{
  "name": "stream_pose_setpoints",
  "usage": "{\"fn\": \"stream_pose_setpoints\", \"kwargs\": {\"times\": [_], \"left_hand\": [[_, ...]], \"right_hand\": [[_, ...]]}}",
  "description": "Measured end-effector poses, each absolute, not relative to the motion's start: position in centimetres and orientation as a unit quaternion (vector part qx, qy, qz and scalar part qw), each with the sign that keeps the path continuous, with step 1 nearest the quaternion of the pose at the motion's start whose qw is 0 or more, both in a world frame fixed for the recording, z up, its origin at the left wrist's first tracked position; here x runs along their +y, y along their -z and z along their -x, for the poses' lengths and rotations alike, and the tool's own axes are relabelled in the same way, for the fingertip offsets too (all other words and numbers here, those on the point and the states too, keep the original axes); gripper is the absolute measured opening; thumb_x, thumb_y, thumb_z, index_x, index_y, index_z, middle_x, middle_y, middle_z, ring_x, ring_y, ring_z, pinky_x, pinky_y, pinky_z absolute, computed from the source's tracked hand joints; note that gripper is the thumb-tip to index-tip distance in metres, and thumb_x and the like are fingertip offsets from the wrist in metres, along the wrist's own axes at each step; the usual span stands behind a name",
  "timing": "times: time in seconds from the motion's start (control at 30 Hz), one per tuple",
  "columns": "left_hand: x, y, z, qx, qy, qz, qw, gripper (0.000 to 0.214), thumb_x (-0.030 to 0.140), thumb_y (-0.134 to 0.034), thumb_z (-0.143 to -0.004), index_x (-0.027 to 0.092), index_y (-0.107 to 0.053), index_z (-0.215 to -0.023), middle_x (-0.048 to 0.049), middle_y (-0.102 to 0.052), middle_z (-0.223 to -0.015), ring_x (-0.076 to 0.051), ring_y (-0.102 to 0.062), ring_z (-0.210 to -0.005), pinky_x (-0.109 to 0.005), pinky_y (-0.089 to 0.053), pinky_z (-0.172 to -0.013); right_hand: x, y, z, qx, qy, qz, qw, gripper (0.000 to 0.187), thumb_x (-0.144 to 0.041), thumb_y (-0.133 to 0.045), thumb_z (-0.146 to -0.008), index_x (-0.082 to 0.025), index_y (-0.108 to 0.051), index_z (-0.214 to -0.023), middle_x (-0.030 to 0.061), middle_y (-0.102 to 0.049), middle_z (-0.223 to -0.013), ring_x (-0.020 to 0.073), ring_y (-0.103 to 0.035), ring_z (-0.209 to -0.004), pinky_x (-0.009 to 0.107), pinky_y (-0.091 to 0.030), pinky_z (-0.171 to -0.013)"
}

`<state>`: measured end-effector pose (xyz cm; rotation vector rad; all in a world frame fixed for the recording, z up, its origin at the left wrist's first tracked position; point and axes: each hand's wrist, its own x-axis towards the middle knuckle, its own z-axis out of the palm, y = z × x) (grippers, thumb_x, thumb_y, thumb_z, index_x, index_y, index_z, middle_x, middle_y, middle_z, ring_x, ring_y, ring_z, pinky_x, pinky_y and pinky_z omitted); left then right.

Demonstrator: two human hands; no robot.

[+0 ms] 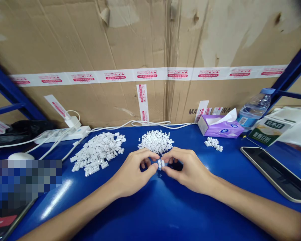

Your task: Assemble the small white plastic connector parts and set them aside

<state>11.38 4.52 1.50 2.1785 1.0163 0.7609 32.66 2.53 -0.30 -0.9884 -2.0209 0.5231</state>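
My left hand [137,169] and my right hand [187,165] meet over the middle of the blue table [150,214]. Between their fingertips are small white plastic pieces [161,163], close together. Thumb and fingers of each hand are pinched at the pieces' sides. Just beyond the hands lies a pile of tiny white plastic parts [156,140]. To the left is a larger pile of flat white plastic pieces with metal bits [100,150]. A small group of white pieces [213,143] rests to the right.
A purple tissue pack [219,129], a water bottle [256,108] and a green-and-white carton [268,130] stand back right. A phone [278,174] lies at right. A power strip [65,134] with white cables sits back left. Cardboard [90,43] walls the back.
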Motion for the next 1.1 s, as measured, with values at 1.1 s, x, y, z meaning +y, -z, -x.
{"fn": "stream_pose_setpoints", "kwargs": {"times": [1.1], "left_hand": [[4.54,-1.16,-11.69,0.393,-0.287,-0.802,0.348,0.018,0.023,-0.060,-0.088,0.020,-0.071,-0.075,0.0013,-0.069,-0.074,-0.014,-0.054,-0.068,-0.029,-0.040,-0.066]], "right_hand": [[2.34,0.23,-32.61,-0.820,-0.213,0.355,0.395,0.011,-0.013,-0.067,-0.086,-0.019,-0.069,-0.095,0.0024,-0.068,-0.083,0.0153,-0.060,-0.075,0.030,-0.050,-0.070]]}}
